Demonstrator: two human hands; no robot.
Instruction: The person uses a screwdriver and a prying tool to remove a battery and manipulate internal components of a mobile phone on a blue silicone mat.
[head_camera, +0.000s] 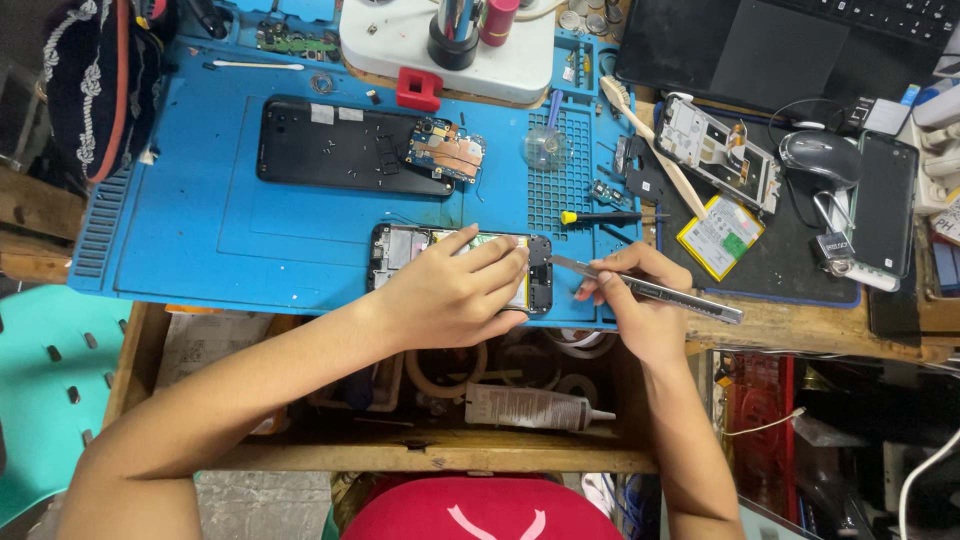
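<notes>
Blue repair mat (200, 230) supports an opened phone (400, 250), steadied by the left hand (455, 290) pressing down with flat fingers while the right hand (640, 300) pinches a metal tool (650, 290) against its right end.

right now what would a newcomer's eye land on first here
The bright blue work mat fills the bench. At its near edge the left hand presses on an opened phone, while the right hand holds a metal blade tool at its end. A black phone back lies further up.
</notes>
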